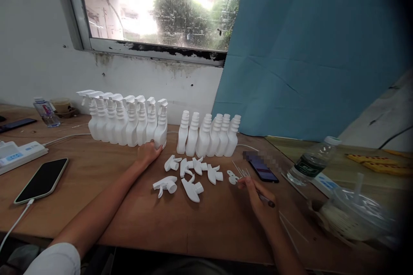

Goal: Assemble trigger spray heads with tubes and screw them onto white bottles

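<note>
My left hand [149, 153] is closed around the base of the end spray bottle [160, 126], the rightmost in a row of white bottles with trigger heads fitted. A second group of white bottles [203, 135], open-necked and without heads, stands to its right. In front of them lie several loose white trigger heads [192, 189]. My right hand [258, 197] grips a slim, dark pen-like tool [266, 200], its tip hidden by the fingers. Small white discs [232, 177] and thin white tubes [241, 171] lie at those fingertips.
At the left are a charging phone [41, 180], a power strip [22, 157] and a small labelled bottle [47, 111]. Right of the discs lie another phone [263, 167], a water bottle [311, 163] and a lidded drink cup [351, 215]. Behind rise a wall and blue cloth [306, 51].
</note>
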`<state>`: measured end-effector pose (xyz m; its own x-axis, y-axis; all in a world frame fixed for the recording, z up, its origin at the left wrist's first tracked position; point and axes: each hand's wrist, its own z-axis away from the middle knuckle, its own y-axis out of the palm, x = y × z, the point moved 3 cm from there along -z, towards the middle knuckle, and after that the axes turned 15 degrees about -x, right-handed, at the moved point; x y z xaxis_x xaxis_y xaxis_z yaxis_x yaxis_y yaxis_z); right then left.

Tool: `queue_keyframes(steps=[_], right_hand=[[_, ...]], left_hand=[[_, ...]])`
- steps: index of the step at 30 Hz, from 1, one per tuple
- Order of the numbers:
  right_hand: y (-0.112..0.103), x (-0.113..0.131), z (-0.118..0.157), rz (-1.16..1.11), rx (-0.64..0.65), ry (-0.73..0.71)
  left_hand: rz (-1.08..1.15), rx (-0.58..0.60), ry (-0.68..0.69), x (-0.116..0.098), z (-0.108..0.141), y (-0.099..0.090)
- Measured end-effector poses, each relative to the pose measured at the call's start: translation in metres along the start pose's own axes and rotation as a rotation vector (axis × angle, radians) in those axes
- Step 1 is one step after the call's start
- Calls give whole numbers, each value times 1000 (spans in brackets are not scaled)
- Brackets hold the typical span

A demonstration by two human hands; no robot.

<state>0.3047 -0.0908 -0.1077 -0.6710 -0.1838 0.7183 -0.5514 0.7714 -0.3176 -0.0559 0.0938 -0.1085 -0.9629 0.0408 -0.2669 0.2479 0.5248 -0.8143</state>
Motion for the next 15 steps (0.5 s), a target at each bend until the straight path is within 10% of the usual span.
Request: queue_keyframes(steps=[9,15], right_hand=[[-3,-3,6,-163,-66,-56],[-3,0,2,-81,-78,-28]], left_hand=[[229,-272,141,0,17,-24],[657,-482,888,-42,47,-46]])
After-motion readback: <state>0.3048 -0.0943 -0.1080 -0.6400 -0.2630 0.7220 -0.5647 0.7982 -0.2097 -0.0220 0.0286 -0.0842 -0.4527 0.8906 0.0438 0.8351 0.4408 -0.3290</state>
